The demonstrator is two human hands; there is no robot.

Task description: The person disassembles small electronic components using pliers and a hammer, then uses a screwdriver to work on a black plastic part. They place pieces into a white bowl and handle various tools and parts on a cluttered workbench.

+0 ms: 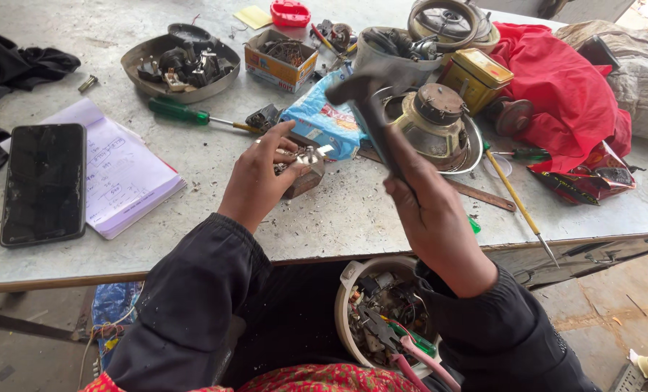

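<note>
White bowl (347, 284): held in the lap at the near edge, filled with small electrical parts, wires and pink-handled pliers (418, 359).

Right hand (431, 218): raised above the bench edge, grip clenched around the handle of a hammer (371, 109); the hammer head is blurred, lifted over the middle of the bench.

Left hand (255, 178): laid on the bench, grip closed on a small metal part (306, 156), which is pinned on top of a small brown block (306, 180) at the centre of the bench, just left of the hammer.

Bench (353, 210): grey, scuffed, strewn with debris.

Left side: a black phone (44, 181) is laid face up on a lined notepad (124, 174); dark cloth (11, 65) is seen at the far left.

Far side: a round metal tray (181, 69) of dark parts, a green-handled screwdriver (186, 112), a small cardboard box (280, 58) of bits, a red container (290, 13).

Centre right: a blue packet (322, 120), a round metal motor-like part (433, 123) set in a dish, a yellow tin (476, 76), a grey pot (393, 51) of parts.

Right side: red cloth (564, 94), a crumpled red wrapper (593, 178), a long yellow-shafted screwdriver (516, 199) overhanging the bench edge.
</note>
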